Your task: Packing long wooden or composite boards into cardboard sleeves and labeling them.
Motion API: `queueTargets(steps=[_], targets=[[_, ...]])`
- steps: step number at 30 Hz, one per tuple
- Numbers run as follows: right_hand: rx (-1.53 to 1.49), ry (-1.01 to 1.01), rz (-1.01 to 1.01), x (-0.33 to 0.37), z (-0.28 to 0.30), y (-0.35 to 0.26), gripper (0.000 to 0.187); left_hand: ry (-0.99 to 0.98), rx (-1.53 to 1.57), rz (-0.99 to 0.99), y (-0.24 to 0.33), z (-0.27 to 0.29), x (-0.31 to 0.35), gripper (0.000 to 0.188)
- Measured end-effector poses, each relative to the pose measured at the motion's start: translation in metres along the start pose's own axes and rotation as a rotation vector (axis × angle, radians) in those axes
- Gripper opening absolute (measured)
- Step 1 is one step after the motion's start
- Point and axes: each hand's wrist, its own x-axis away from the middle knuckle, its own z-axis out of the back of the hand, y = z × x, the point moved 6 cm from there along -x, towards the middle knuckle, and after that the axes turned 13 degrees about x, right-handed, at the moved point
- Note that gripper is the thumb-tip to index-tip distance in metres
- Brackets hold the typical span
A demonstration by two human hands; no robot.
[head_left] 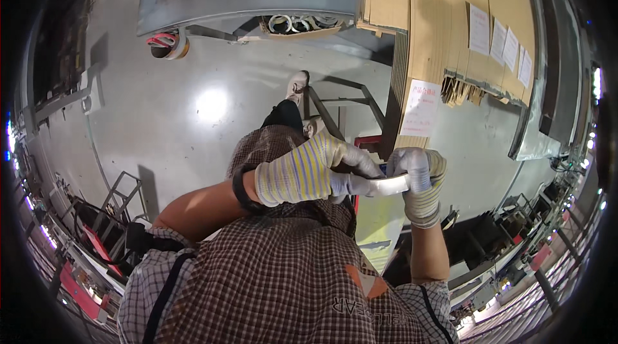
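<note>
In front of my chest, both gloved hands hold a shiny, pale curved band that looks like a roll of tape (391, 185). My left hand (302, 170), in a yellow-and-grey striped glove, is closed on its left side, thumb and fingers along the rim. Gripping the right end is my right hand (417, 180), fingers curled in. Much of the roll is hidden behind the gloves. Just beyond the right hand, a white printed sheet (421, 109) lies on the edge of a stack of flat cardboard (428, 35).
At the far side stands a grey table (225, 6), with a cardboard box (302, 29) of ring-shaped rolls below it. A bucket with a red-handled item (168, 46) sits on the floor. More white sheets (499, 44) lie on the cardboard at right. Metal frames (122, 196) stand at left.
</note>
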Motion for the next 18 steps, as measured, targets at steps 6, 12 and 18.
queueTargets(steps=[6, 12, 18], targets=[[0.699, 0.128, 0.392, 0.014, 0.002, -0.022, 0.042, 0.022, -0.166, -0.028, -0.017, 0.008, -0.018, 0.033], [0.144, -0.116, 0.123, 0.010, 0.022, -0.014, 0.024, 0.280, 0.211, -0.366, 0.015, 0.005, -0.021, 0.047], [0.825, 0.088, 0.577, 0.014, 0.023, -0.053, 0.035, 0.344, -0.592, -0.849, 0.013, -0.010, -0.029, 0.013]])
